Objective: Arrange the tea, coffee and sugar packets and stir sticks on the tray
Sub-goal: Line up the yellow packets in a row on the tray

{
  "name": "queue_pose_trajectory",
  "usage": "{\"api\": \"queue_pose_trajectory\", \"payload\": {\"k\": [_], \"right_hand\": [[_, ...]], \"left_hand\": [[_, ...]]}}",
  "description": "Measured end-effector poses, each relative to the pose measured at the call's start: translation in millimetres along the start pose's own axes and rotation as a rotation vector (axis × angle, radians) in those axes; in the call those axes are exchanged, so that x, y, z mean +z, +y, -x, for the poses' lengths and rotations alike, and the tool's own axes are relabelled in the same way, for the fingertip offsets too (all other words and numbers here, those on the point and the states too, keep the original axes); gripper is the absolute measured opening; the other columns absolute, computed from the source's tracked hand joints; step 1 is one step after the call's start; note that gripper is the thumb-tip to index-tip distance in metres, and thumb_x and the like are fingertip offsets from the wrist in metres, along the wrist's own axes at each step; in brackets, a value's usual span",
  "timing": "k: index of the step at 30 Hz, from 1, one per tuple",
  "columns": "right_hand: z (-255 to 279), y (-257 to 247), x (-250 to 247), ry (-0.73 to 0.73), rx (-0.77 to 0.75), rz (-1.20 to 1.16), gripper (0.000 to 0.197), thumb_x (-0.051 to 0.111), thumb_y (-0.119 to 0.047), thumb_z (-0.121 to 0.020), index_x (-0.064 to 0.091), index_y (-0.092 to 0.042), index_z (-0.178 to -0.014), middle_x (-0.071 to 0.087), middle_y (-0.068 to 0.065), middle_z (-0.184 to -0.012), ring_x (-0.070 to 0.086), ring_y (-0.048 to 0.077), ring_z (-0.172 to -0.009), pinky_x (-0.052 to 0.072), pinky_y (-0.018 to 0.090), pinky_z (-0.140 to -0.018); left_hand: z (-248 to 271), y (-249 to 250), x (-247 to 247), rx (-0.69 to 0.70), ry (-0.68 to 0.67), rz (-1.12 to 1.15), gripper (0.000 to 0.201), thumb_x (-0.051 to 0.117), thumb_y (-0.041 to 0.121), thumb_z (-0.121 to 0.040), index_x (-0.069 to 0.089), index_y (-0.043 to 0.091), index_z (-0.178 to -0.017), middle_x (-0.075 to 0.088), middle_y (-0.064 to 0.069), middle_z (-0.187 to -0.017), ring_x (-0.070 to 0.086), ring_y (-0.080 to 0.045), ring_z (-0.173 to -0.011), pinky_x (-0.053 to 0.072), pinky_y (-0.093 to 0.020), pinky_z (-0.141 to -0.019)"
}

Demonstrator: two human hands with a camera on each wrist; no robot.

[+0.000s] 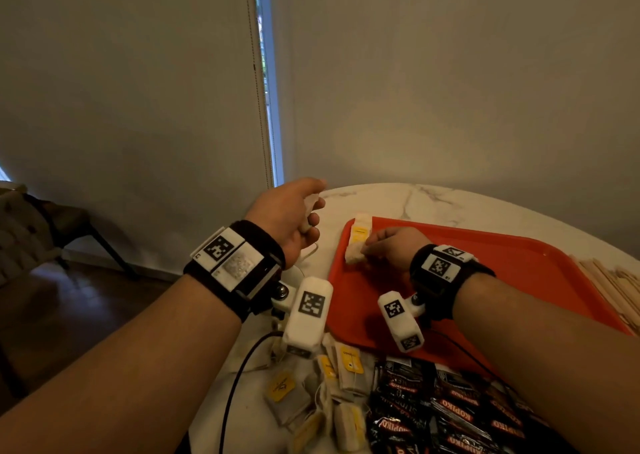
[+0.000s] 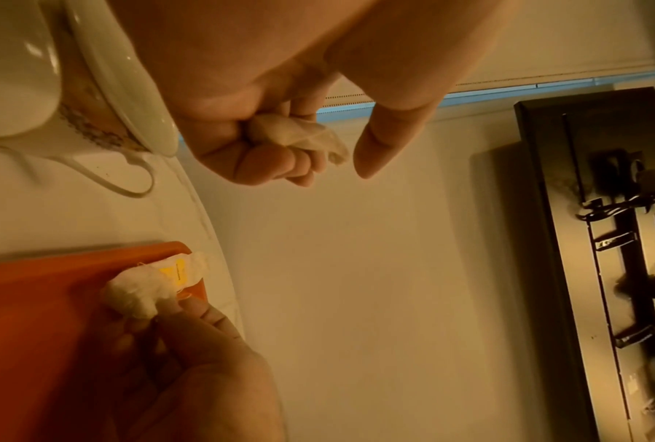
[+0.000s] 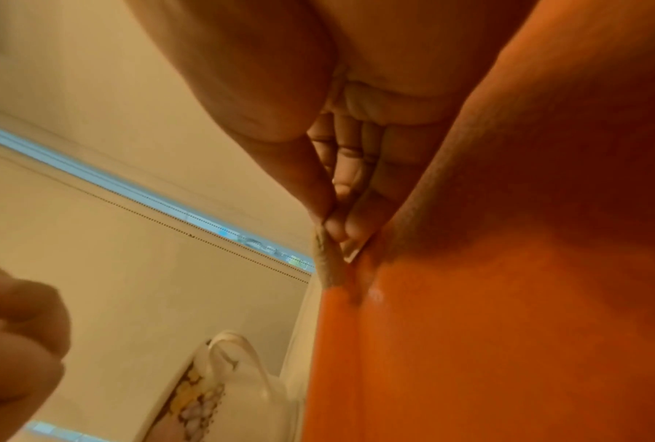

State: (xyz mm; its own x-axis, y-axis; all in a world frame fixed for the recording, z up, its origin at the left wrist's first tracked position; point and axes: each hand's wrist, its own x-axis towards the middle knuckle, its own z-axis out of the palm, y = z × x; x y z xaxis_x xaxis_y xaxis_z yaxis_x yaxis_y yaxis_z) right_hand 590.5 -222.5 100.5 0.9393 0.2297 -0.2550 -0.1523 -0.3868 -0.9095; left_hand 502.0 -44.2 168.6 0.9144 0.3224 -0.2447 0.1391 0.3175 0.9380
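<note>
A red tray (image 1: 502, 273) lies on the marble table. At its far left corner lies a tea bag with a yellow tag (image 1: 360, 231). My right hand (image 1: 388, 249) pinches a second white tea bag (image 1: 354, 257) just in front of it, low on the tray (image 3: 507, 329); the pinched tea bag (image 3: 327, 263) shows edge-on in the right wrist view. My left hand (image 1: 294, 218) hovers above the table left of the tray, its curled fingers holding a crumpled tea bag (image 2: 299, 134), index finger pointing out. Both tray tea bags (image 2: 140, 291) show in the left wrist view.
Loose tea bags with yellow tags (image 1: 332, 384) and dark Kopiko coffee packets (image 1: 450, 412) lie heaped at the table's near edge. Wooden stir sticks (image 1: 613, 287) sit right of the tray. A white cup on a saucer (image 2: 72, 89) stands left of the tray. A chair (image 1: 52, 225) stands left.
</note>
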Motion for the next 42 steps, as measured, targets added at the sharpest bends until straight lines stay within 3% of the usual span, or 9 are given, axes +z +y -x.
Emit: {"api": "queue_pose_trajectory", "payload": {"k": [5,10,18,23,29,32,35,38,42], "right_hand": [[-4.8,2.3,4.0,0.047,0.057,0.122,0.014,0.085,-0.016,-0.081,0.076,-0.007,-0.088,0.078,0.013,-0.091,0.075,0.029,-0.087,0.062,0.045,-0.085],[-5.3,-3.8,3.1,0.068,0.052,0.081,0.009,0.078,-0.015,-0.088,0.071,-0.009,-0.086,0.077,0.019,-0.101,0.075,0.025,-0.081,0.063,0.043,-0.082],[-8.4,-6.8,1.5,0.094,0.123,0.025,0.020,0.067,-0.011,-0.095,0.070,0.004,-0.108,0.076,0.013,-0.087,0.075,0.026,-0.080,0.062,0.042,-0.086],[-10.9,-16.5,-0.7,0.103,0.181,-0.028,0.015,0.053,-0.008,-0.103,0.061,-0.003,-0.091,0.072,0.016,-0.103,0.072,0.031,-0.101,0.057,0.047,-0.098],[-14.6,-15.5,-1.9,0.069,0.144,-0.039,0.012,0.057,-0.012,-0.102,0.068,-0.008,-0.101,0.075,0.010,-0.102,0.074,0.027,-0.096,0.059,0.047,-0.095],[-9.9,-14.9,-7.2,0.102,0.068,-0.129,0.006,0.063,-0.012,-0.097,0.067,-0.010,-0.093,0.073,0.015,-0.110,0.072,0.025,-0.087,0.061,0.041,-0.079],[4.2,-21.9,-11.5,0.102,-0.045,-0.229,0.015,0.070,-0.023,-0.094,0.071,-0.011,-0.104,0.074,0.009,-0.107,0.066,0.019,-0.081,0.052,0.033,-0.067],[29.0,-35.0,-10.1,-0.072,-0.196,-0.271,0.025,0.074,-0.036,-0.091,0.074,-0.014,-0.103,0.075,0.005,-0.100,0.064,0.016,-0.079,0.049,0.028,-0.062],[53.1,-48.1,-5.1,-0.142,-0.379,-0.185,0.007,0.077,-0.025,-0.089,0.074,-0.018,-0.087,0.072,0.005,-0.087,0.065,0.016,-0.078,0.051,0.029,-0.068]], "left_hand": [[3.6,0.6,-7.0,-0.013,-0.012,-0.006,0.020,0.072,0.031,-0.091,0.065,0.013,-0.098,0.058,0.001,-0.079,0.047,-0.009,-0.058,0.043,-0.022,-0.045],[3.7,2.3,-10.6,-0.009,-0.019,0.014,0.019,0.072,0.030,-0.091,0.065,0.013,-0.097,0.060,0.001,-0.082,0.048,-0.009,-0.059,0.043,-0.022,-0.047],[3.7,4.1,-10.8,-0.006,-0.018,0.032,0.017,0.071,0.029,-0.092,0.065,0.014,-0.099,0.061,-0.002,-0.091,0.049,-0.010,-0.063,0.043,-0.024,-0.046],[4.7,2.9,-10.9,-0.017,-0.013,0.089,0.022,0.064,0.031,-0.094,0.065,0.012,-0.104,0.060,-0.004,-0.087,0.050,-0.012,-0.061,0.045,-0.026,-0.048],[8.6,-6.3,-7.6,-0.022,0.004,0.167,0.043,0.047,0.010,-0.084,0.062,-0.003,-0.122,0.053,-0.012,-0.093,0.052,-0.018,-0.067,0.051,-0.028,-0.050],[11.8,-11.0,-2.4,0.018,0.021,0.105,0.036,0.046,-0.008,-0.087,0.058,-0.006,-0.121,0.055,-0.016,-0.092,0.057,-0.020,-0.069,0.056,-0.032,-0.057],[14.4,-12.7,2.7,0.036,-0.041,0.037,0.026,0.051,-0.010,-0.094,0.063,0.001,-0.114,0.066,-0.017,-0.100,0.066,-0.022,-0.076,0.058,-0.031,-0.060],[17.7,-14.0,8.5,0.086,-0.102,-0.039,0.022,0.056,-0.009,-0.095,0.068,0.006,-0.107,0.071,-0.013,-0.095,0.067,-0.019,-0.078,0.060,-0.030,-0.065],[23.0,-15.6,11.9,0.161,-0.120,-0.104,0.024,0.061,-0.010,-0.092,0.068,0.007,-0.108,0.074,-0.015,-0.102,0.072,-0.020,-0.084,0.059,-0.029,-0.067]]}}
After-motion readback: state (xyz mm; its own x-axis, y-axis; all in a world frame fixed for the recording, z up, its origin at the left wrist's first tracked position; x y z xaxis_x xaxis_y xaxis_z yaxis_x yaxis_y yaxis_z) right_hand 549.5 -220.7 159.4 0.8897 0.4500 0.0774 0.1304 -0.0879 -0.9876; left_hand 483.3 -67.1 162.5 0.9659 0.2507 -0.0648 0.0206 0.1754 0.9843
